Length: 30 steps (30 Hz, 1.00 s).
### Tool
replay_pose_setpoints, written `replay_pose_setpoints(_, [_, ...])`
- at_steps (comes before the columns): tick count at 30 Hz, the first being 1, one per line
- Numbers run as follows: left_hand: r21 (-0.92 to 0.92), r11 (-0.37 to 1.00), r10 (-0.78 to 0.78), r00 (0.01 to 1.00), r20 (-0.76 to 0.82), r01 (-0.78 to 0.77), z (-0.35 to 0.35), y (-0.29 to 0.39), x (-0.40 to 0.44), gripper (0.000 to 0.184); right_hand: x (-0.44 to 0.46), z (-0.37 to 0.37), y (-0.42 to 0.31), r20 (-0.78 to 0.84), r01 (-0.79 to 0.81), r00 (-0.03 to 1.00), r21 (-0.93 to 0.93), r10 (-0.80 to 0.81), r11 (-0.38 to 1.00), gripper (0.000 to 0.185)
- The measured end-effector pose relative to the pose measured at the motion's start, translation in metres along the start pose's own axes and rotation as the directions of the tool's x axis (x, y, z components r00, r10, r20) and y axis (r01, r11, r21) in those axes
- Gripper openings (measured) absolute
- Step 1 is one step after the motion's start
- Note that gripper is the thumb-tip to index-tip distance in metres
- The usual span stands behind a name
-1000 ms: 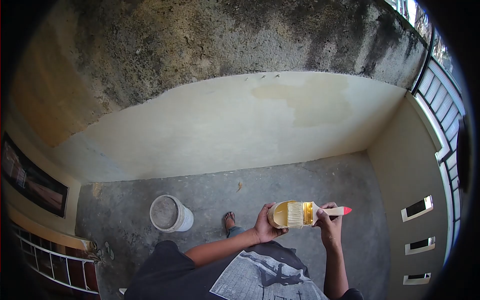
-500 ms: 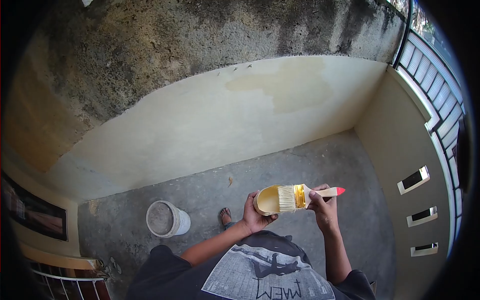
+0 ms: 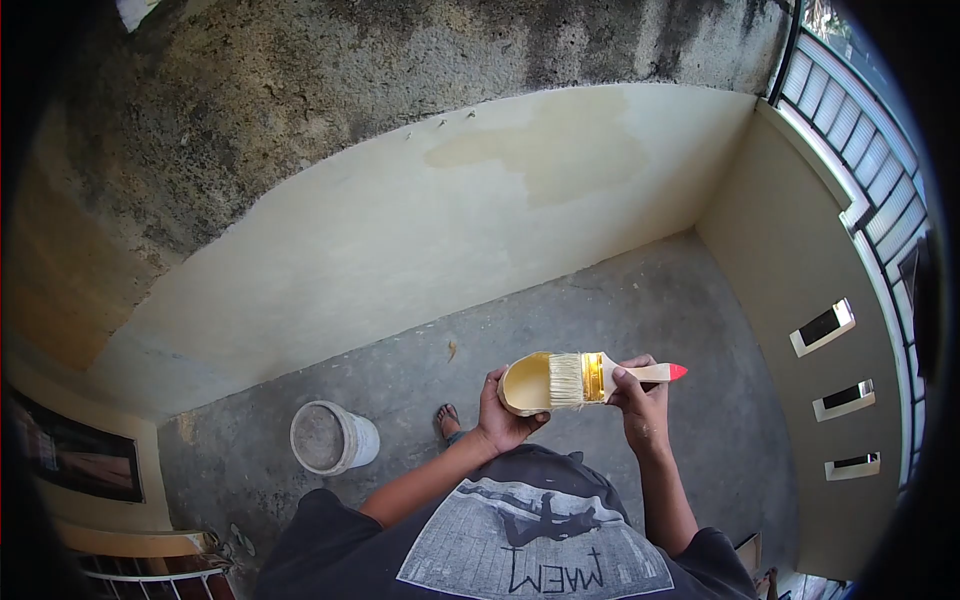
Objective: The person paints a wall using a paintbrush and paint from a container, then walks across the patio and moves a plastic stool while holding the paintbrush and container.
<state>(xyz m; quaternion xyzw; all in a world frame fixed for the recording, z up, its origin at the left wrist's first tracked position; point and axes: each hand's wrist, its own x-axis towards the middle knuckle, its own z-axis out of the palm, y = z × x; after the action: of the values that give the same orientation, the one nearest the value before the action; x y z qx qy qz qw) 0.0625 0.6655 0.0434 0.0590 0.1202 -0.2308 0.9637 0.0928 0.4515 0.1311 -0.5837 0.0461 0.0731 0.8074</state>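
Note:
My left hand [image 3: 506,418] is wrapped round a small container [image 3: 524,385] of cream-yellow paint, just in front of my chest. With my right hand [image 3: 638,398] I grip the pale wooden handle of a wide paintbrush [image 3: 594,380], which has a red tip and a gold-coloured band. The brush lies level, its light bristles pointing left over the container's right side. Whether the bristles touch the paint is not clear.
A white bucket [image 3: 362,442] with a grey top stands on the concrete floor [image 3: 420,360] at the left. Ahead is a cream wall [image 3: 350,230] with a yellowish patch [image 3: 560,150]. A side wall [image 3: 800,250] with slots rises at the right.
The view has turned and shifted, so the wall and floor appear tilted. Both hands, container and brush appear further up and left in view. My grips look the same.

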Motion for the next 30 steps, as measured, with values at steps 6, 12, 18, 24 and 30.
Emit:
replay_pose_setpoints(6, [0.000, 1.000, 0.001, 1.000, 0.000, -0.001, 0.0006, 0.0009, 0.0027, 0.048, 0.0020, 0.0005, -0.0024, -0.011, -0.006, 1.000, 0.045, 0.007, 0.999, 0.020])
replay_pose_setpoints(12, [-0.012, 1.000, 0.002, 1.000, 0.009, -0.002, -0.0007, 0.0013, 0.0048, 0.048, 0.0032, 0.0001, -0.0019, -0.008, -0.013, 1.000, 0.090, 0.014, 0.996, 0.019])
replay_pose_setpoints(18, [0.010, 1.000, 0.012, 1.000, 0.003, -0.012, 0.0005, 0.0020, 0.0054, 0.048, 0.0040, 0.0018, -0.0030, -0.017, 0.010, 1.000, 0.024, -0.009, 1.000, 0.019])
replay_pose_setpoints(24, [0.009, 1.000, 0.021, 1.000, 0.011, -0.021, 0.0010, 0.0032, 0.0066, 0.048, 0.0053, 0.0021, -0.0017, -0.022, 0.011, 1.000, 0.041, -0.010, 0.999, 0.019])
replay_pose_setpoints(30, [0.017, 0.999, 0.027, 1.000, 0.011, -0.027, 0.0025, 0.0062, 0.0085, 0.047, 0.0082, 0.0021, -0.0014, -0.026, 0.000, 1.000, 0.092, 0.002, 0.996, 0.018])
